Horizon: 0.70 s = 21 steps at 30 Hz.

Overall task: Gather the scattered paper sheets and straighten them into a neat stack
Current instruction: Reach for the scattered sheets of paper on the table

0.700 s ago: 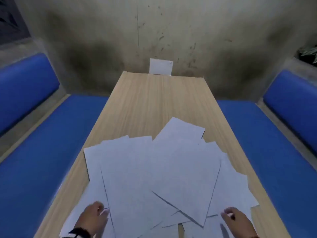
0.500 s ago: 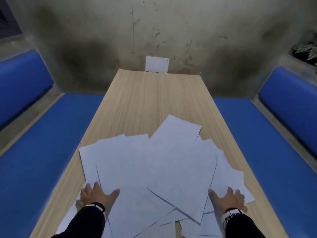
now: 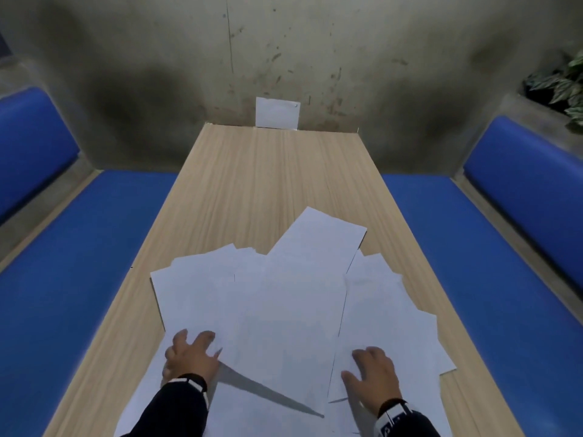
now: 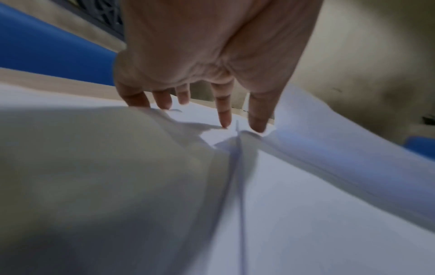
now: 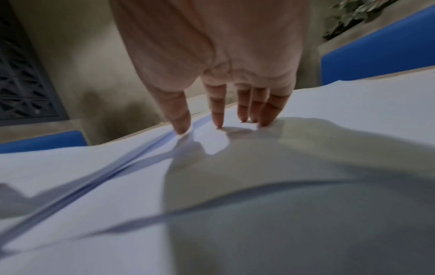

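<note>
Several white paper sheets lie fanned and overlapping on the near half of a light wooden table. My left hand presses down on the left side of the pile with its fingers spread; in the left wrist view the fingertips touch the paper, and a sheet bulges up beside the thumb. My right hand lies on the right side of the pile, fingers straight; in the right wrist view its fingertips push on the sheets. Neither hand grips anything.
Blue padded benches run along both sides of the table. A stained concrete wall stands behind, with a small white card leaning at the table's far edge. A potted plant sits at the upper right.
Both hands slid inward across the pile toward its middle. The sheets on both sides have bunched closer together, and one near sheet has lifted beside the left hand.
</note>
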Motion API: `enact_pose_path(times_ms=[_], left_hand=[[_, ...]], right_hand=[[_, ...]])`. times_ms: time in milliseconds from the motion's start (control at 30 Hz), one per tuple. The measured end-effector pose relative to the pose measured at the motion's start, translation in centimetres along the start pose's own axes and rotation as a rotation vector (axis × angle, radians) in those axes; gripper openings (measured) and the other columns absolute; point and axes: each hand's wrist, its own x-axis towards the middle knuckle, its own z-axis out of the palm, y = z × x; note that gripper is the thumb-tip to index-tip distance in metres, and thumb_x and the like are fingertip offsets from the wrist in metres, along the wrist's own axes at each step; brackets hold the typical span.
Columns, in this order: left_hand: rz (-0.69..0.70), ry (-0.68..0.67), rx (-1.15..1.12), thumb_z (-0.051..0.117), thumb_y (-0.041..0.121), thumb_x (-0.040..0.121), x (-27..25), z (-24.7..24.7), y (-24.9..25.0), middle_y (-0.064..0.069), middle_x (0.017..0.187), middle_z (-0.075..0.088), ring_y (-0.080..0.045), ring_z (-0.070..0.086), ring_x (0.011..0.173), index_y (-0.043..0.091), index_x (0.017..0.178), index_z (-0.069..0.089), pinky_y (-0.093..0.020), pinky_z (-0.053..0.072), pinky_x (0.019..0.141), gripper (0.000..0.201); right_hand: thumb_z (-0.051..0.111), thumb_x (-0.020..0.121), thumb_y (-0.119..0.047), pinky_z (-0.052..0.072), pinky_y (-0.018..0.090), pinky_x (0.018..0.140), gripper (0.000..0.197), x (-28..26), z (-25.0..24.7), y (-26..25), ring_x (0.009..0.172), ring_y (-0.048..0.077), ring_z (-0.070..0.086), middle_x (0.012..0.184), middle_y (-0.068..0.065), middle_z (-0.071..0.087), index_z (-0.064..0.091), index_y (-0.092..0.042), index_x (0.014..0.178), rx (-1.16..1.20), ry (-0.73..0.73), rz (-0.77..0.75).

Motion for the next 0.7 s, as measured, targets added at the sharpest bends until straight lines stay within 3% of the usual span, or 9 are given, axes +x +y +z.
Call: enact_pose_path(times_ms=[67,133,200,267,333,400,567,633,700], left_hand=[[-0.097,0.150,-0.201,0.053,0.041,0.083,0.4,-0.3,-0.2,-0.007,0.147,0.023,-0.034,0.031,0.127,0.026,0.119,0.057,-0.046,0.028,0.111,0.039],[-0.188,0.208,-0.434,0.052,0.042,0.085,1.1,-0.6,-0.2,-0.015,0.142,0.033,-0.038,0.043,0.122,0.012,0.126,0.051,-0.047,0.031,0.110,0.051],[-0.208,0.142,-0.585,0.055,0.043,0.083,1.1,-1.0,0.4,-0.019,0.144,0.037,-0.037,0.044,0.127,0.007,0.134,0.037,-0.046,0.033,0.110,0.066],[-0.168,0.032,-0.646,0.064,0.036,0.079,0.5,-1.1,1.4,-0.018,0.146,0.037,-0.034,0.041,0.131,0.005,0.138,0.029,-0.042,0.032,0.109,0.076],[-0.093,-0.070,-0.630,0.070,0.025,0.077,0.1,-0.7,2.2,-0.017,0.137,0.048,-0.032,0.048,0.123,0.000,0.135,0.036,-0.037,0.036,0.105,0.072],[-0.017,-0.132,-0.592,0.069,0.011,0.077,-0.3,-0.3,2.8,-0.018,0.124,0.059,-0.026,0.056,0.101,-0.002,0.124,0.050,-0.030,0.041,0.090,0.052],[-0.026,-0.232,-0.688,0.070,0.005,0.075,-0.6,-0.4,3.3,-0.002,0.071,0.067,-0.022,0.060,0.070,0.003,0.097,0.064,-0.026,0.045,0.065,0.023],[-0.047,-0.316,-0.697,0.072,0.009,0.074,-0.2,-0.8,3.2,-0.003,0.080,0.067,-0.025,0.061,0.083,-0.001,0.106,0.063,-0.029,0.045,0.078,0.034],[-0.050,-0.393,-0.619,0.072,0.015,0.075,0.5,-0.9,3.2,-0.012,0.104,0.068,-0.024,0.058,0.093,-0.002,0.115,0.058,-0.030,0.041,0.084,0.046]], right_hand=[[0.058,0.090,-0.040,0.039,0.028,0.103,0.044,0.7,-0.6,0.6,0.124,0.022,0.044,0.132,0.008,0.047,0.056,-0.015,0.126,0.160,0.058,0.051],[0.061,0.089,-0.039,0.039,0.013,0.069,0.016,1.1,-0.9,0.3,0.089,0.018,0.049,0.091,0.001,0.050,0.053,-0.026,0.084,0.271,0.068,0.053],[0.062,0.086,-0.042,0.028,0.017,0.056,0.039,1.7,-0.6,-0.3,0.066,0.013,0.039,0.069,-0.006,0.035,0.034,-0.028,0.063,0.342,0.054,0.050],[0.064,0.082,-0.044,0.039,0.025,0.064,0.031,1.9,-0.1,-1.5,0.068,0.013,0.044,0.073,-0.003,0.043,0.043,-0.023,0.073,0.448,0.036,0.020],[0.064,0.088,-0.029,0.046,0.020,0.071,0.019,1.5,0.4,-2.9,0.085,0.016,0.052,0.090,0.000,0.054,0.049,-0.020,0.096,0.547,-0.031,0.048],[0.062,0.090,-0.017,0.049,0.019,0.066,0.015,1.6,1.1,-3.9,0.090,0.019,0.057,0.100,0.004,0.062,0.055,-0.017,0.104,0.560,-0.088,0.045],[0.058,0.085,-0.010,0.052,0.030,0.093,0.022,1.9,2.2,-4.8,0.107,0.026,0.064,0.104,0.006,0.067,0.063,-0.014,0.106,0.422,-0.178,0.011],[0.058,0.083,-0.009,0.049,0.026,0.086,0.024,1.7,2.3,-4.9,0.109,0.027,0.064,0.104,0.006,0.066,0.063,-0.014,0.106,0.381,-0.230,0.017],[0.058,0.081,-0.009,0.047,0.024,0.082,0.022,1.8,2.4,-4.9,0.110,0.027,0.063,0.107,0.007,0.067,0.061,-0.016,0.102,0.356,-0.246,0.020]])
